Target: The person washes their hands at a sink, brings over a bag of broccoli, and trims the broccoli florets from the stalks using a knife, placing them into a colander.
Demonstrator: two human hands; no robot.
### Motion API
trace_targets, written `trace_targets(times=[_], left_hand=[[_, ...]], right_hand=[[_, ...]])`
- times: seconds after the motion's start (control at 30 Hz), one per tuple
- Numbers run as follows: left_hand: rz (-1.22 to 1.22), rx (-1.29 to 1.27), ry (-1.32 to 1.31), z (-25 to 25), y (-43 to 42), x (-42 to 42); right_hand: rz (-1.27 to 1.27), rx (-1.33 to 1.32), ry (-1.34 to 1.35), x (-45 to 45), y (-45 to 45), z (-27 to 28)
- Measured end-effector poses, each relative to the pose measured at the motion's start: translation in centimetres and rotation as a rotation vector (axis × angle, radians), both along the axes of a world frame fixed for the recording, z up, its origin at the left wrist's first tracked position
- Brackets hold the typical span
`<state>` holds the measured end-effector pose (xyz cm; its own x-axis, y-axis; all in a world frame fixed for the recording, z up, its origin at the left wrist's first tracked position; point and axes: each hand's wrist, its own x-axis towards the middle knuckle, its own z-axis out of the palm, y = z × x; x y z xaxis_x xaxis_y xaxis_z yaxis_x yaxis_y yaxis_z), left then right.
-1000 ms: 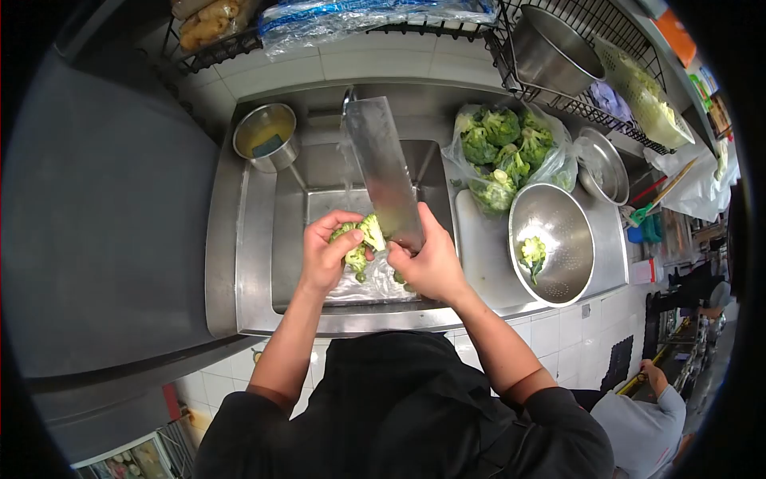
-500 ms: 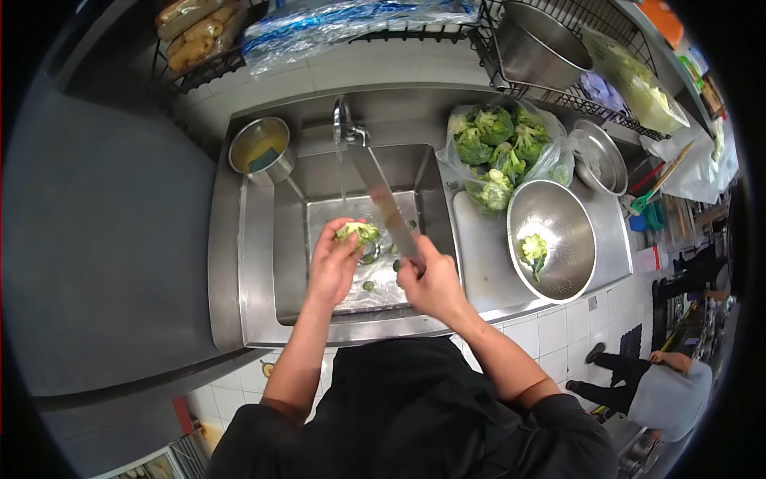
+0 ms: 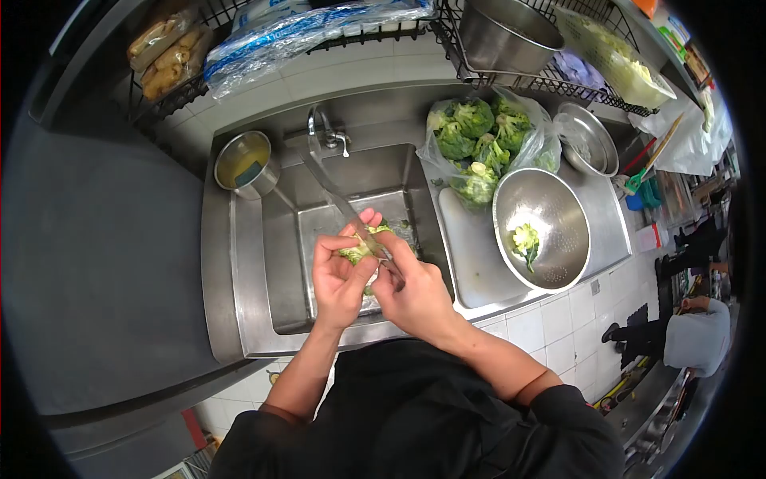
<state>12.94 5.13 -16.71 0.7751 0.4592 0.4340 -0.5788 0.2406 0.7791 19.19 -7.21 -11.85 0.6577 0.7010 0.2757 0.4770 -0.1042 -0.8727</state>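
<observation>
Over the sink (image 3: 279, 263), my left hand (image 3: 335, 279) is closed around a piece of broccoli (image 3: 351, 254), partly hidden by its fingers. My right hand (image 3: 423, 295) grips a kitchen knife (image 3: 339, 199) by its handle. The long blade slants up and left toward the faucet (image 3: 323, 132), and its lower part lies across the broccoli. Both hands nearly touch. Small green bits lie on the sink floor, largely behind the hands.
Right of the sink are a white cutting board (image 3: 471, 259), a steel colander (image 3: 570, 211) with one broccoli piece (image 3: 525, 243), and a plastic bag of broccoli (image 3: 455, 144). A metal pot (image 3: 259, 184) stands left. Another person (image 3: 694, 343) is far right.
My right hand has brought the knife left onto the broccoli, beside my left hand. Earlier the blade was apart from it. The whole view has shifted slightly.
</observation>
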Motion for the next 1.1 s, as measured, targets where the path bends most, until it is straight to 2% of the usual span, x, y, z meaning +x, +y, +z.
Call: trace_targets(times=[0.03,0.1,0.17,0.2,0.23,0.27,0.3,0.33,0.37,0.43,0.47,0.53,0.6,0.67,0.7,0.77,0.83,0.87,0.93,0.97,1.03,1.1], left_hand=[[0.018,-0.091,0.010,-0.3,-0.3,0.3],[0.065,-0.074,0.024,-0.6,-0.8,0.7],[0.091,-0.066,0.035,-0.5,-1.6,1.0],[0.104,-0.134,0.078,-0.2,-1.7,0.9],[0.121,-0.200,0.122,0.0,-1.6,0.7],[0.105,-0.197,0.120,-0.7,-0.6,0.2],[-0.012,-0.313,0.129,-1.9,0.9,-0.3],[-0.127,-0.427,0.139,-3.1,1.7,-0.3],[-0.137,-0.419,0.139,-3.9,1.9,0.3],[0.413,-0.127,0.773,-5.5,2.0,2.2],[0.405,-0.116,0.766,-7.7,2.6,3.6],[0.544,0.589,0.937,-12.0,3.5,6.5],[0.239,0.454,0.835,-10.8,2.3,12.8],[0.081,0.398,0.746,-10.5,0.5,21.4],[0.150,0.570,0.645,-11.0,0.2,26.1],[0.264,0.699,0.734,-7.8,-1.9,34.0],[0.556,1.139,0.594,-7.2,-2.8,40.1],[0.558,1.140,0.592,-7.0,-3.2,41.7],[0.356,1.562,0.982,-5.4,-4.0,43.2],[0.358,1.565,0.986,-5.1,-3.7,44.0],[0.235,1.347,0.870,-5.6,-1.7,44.7],[0.438,1.113,0.662,-6.5,-0.3,43.1]], right_hand=[[-0.008,-0.007,-0.010,0.2,0.3,-0.4],[-0.045,-0.010,-0.031,0.9,0.8,-1.5],[-0.013,-0.011,0.053,1.6,1.0,-2.9],[0.023,0.039,0.111,2.1,1.2,-3.7],[0.049,-0.028,0.226,2.7,1.0,-3.0],[0.072,-0.010,0.314,3.3,0.8,-2.8],[0.099,0.012,0.403,3.9,0.6,-2.8],[0.089,0.020,0.402,4.5,0.2,-3.4],[0.042,-0.012,0.386,5.2,-0.2,-4.5],[-0.015,-0.033,0.364,6.6,-1.7,-6.0],[-0.016,-0.077,0.363,7.3,-3.3,-6.7],[-0.061,-0.143,0.344,8.3,-6.9,-7.4],[-0.120,-0.206,0.396,9.5,-10.9,-6.4],[-0.231,-0.156,0.393,10.1,-15.1,-6.2],[-0.258,-0.137,0.430,10.7,-17.1,-6.8],[-0.266,-0.147,0.434,11.6,-21.4,-7.3],[-0.287,-0.107,0.587,12.0,-25.0,-6.2],[-0.287,-0.104,0.585,12.1,-26.5,-6.0],[-0.356,-0.001,0.623,12.1,-29.0,-5.8],[-0.352,0.002,0.626,12.5,-30.1,-6.1],[-0.363,-0.065,0.684,12.8,-32.2,-6.5],[-0.341,-0.088,0.714,13.7,-33.6,-6.5]])
